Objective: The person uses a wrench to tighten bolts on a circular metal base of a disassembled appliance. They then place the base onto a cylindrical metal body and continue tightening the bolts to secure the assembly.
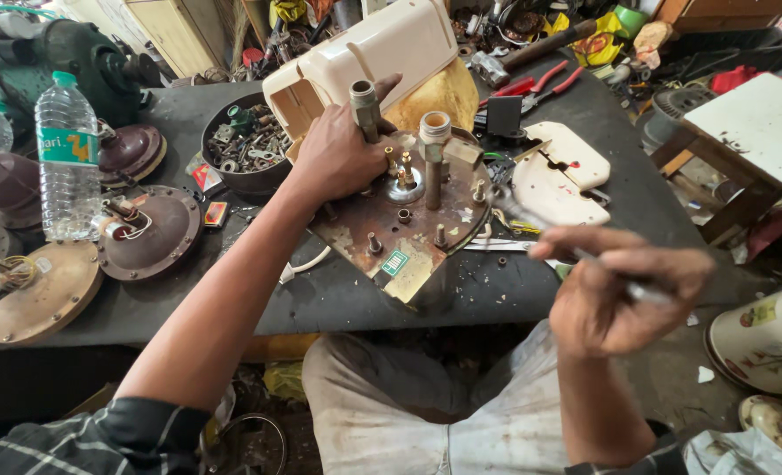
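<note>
Rusty metal plate (pixel 408 230), two hands (pixel 342 157)

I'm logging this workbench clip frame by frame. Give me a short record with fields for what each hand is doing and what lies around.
left hand: grips a metal post on the rusty metal plate
right hand: holds a thin tool, blurred, off the table edge
behind plate: cream plastic housing
left of plate: bowl of small parts, water bottle
</note>
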